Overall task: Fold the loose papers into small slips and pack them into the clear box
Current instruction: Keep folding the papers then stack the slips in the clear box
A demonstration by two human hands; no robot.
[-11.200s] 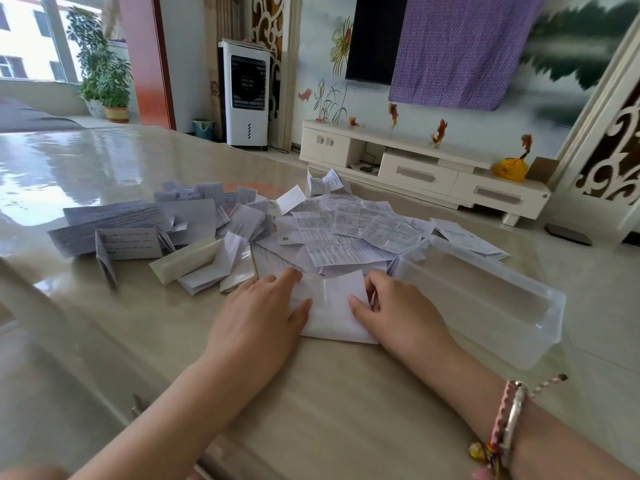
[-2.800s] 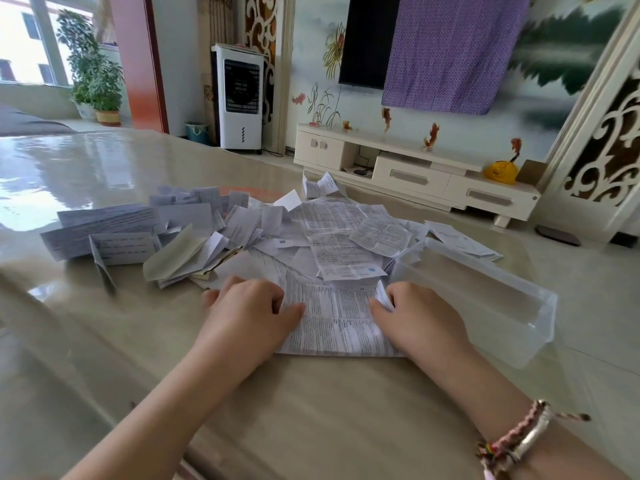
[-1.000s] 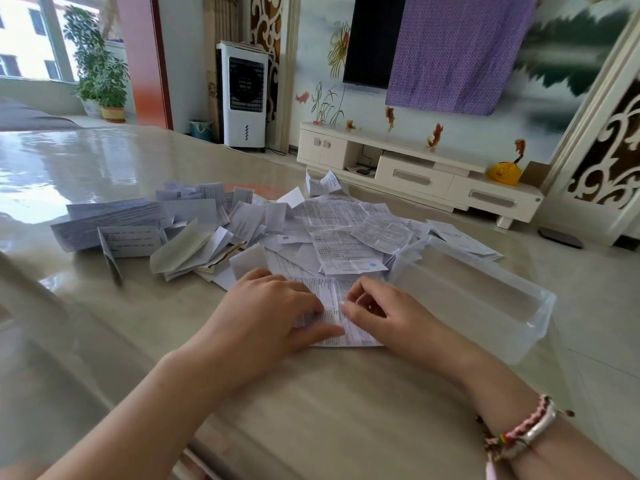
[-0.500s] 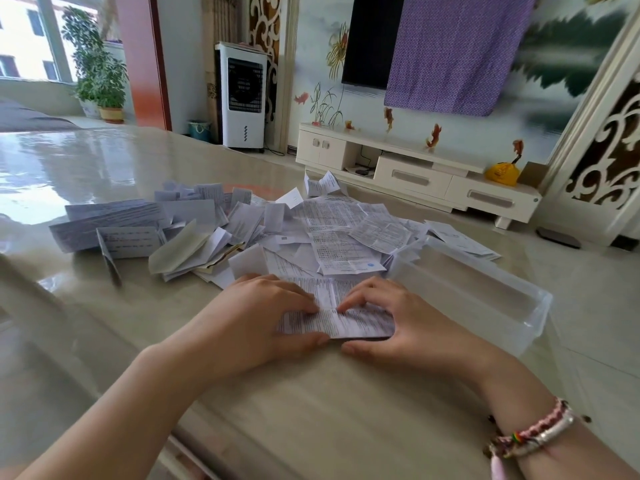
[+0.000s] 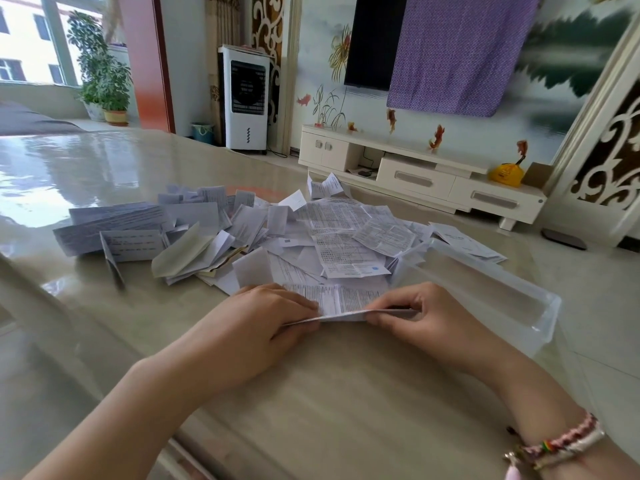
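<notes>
A printed paper lies folded lengthwise just in front of me, its near edge lifted off the table. My left hand pinches its left end and my right hand pinches its right end. Behind it spreads a heap of loose printed papers. Folded slips lie in a pile to the left of the heap. The clear box stands to the right of my right hand; I see nothing inside it.
The glossy beige table stretches far to the left and toward me. More loose sheets lie behind the box. Beyond the table stand a white TV cabinet and an air cooler.
The paper went from an open sheet to a narrower folded strip. Both hands moved from pressing it flat to pinching its ends and lifting the near edge.
</notes>
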